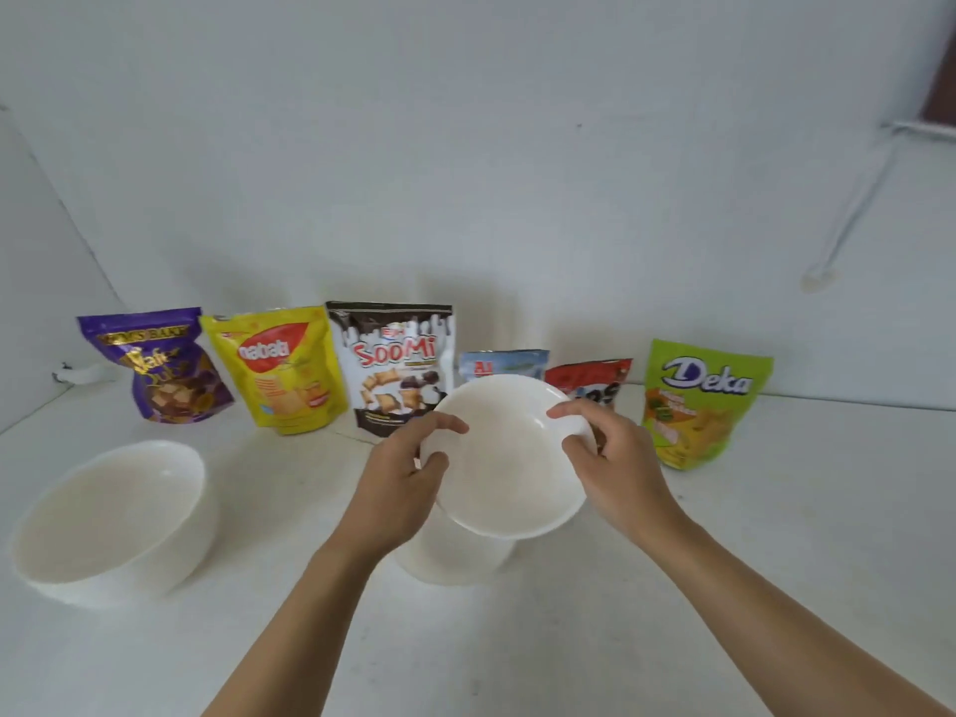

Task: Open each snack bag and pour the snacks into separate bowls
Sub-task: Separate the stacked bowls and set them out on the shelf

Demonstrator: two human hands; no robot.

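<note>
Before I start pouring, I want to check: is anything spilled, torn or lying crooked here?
Nothing stands out. The six bags stand upright and look sealed along the wall. Both hands hold an empty white bowl tilted above the stack. No crumbs show.

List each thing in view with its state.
Held bowl: lifted, tilted, empty, in both hands.
Left hand: gripping its rim.
Right hand: gripping its rim.
Bowl stack: under the held bowl.
Left bowl: on table, empty.
Six bags: upright, look sealed.
</note>
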